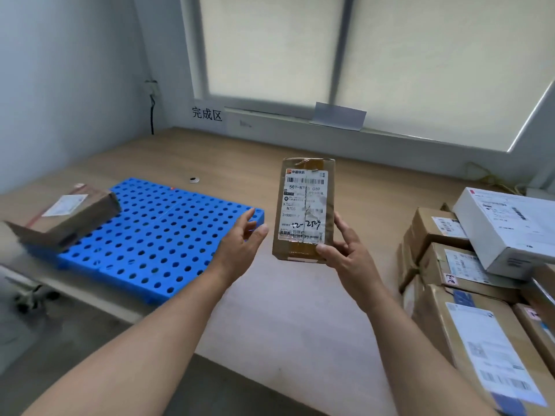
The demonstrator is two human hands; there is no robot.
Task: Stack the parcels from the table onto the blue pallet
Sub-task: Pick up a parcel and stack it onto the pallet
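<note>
Several parcels [468,319] are piled at the right of the table [300,325], with a white box [510,226] lying tilted on top. A small parcel [304,208] is held upright above the table by the right hand [348,250], thumb on its labelled face, fingers curled round its right edge. The left hand [243,238] is spread open just left of it, gripping nothing. Farther left a blue pallet [156,235] is laid on the table, with a blurred brown box [69,214] at its left edge. Beyond, a small ring [194,179] is seen, and a sign [207,114] below the window [270,46].
</note>
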